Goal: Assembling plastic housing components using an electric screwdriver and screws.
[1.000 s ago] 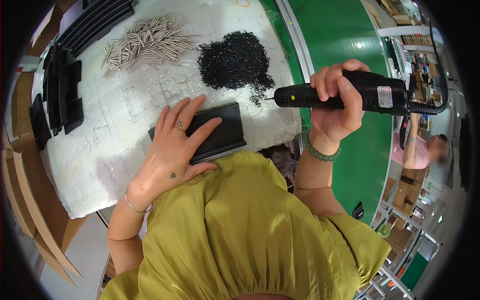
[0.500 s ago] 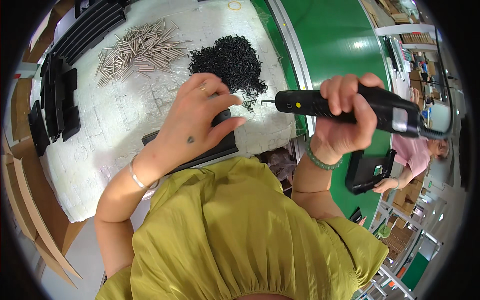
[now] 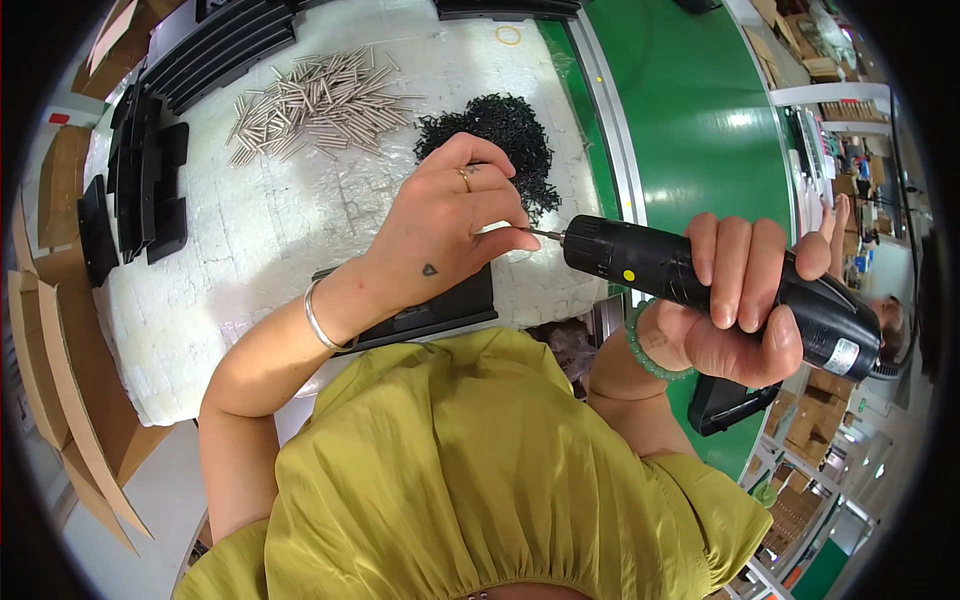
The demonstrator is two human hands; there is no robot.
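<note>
The right hand [image 3: 745,310] is wrapped fully around a black electric screwdriver [image 3: 700,280], fingers clamped over the top of its barrel and thumb beneath, holding the tool level with its bit [image 3: 548,235] pointing left. The left hand [image 3: 450,230] meets that bit: thumb and forefinger are pinched together at the tip, apparently on a small screw, though the piece itself is too small to make out; the pinch seems meant to steady something on the bit while the tool is kept still in mid-air, above the near edge of the bench. Directly below the left wrist lies a flat black plastic panel [image 3: 440,310] on the white foam mat [image 3: 250,260], close in front of the person in the olive blouse [image 3: 470,470], within easy reach of both hands. Just beyond the fingers sits a heap of black screws [image 3: 495,135], and left of it a loose pile of metal pins [image 3: 315,100]. Further black panels [image 3: 140,190] stand stacked along the far left edge of the mat. To the right runs a green conveyor belt [image 3: 700,130].
</note>
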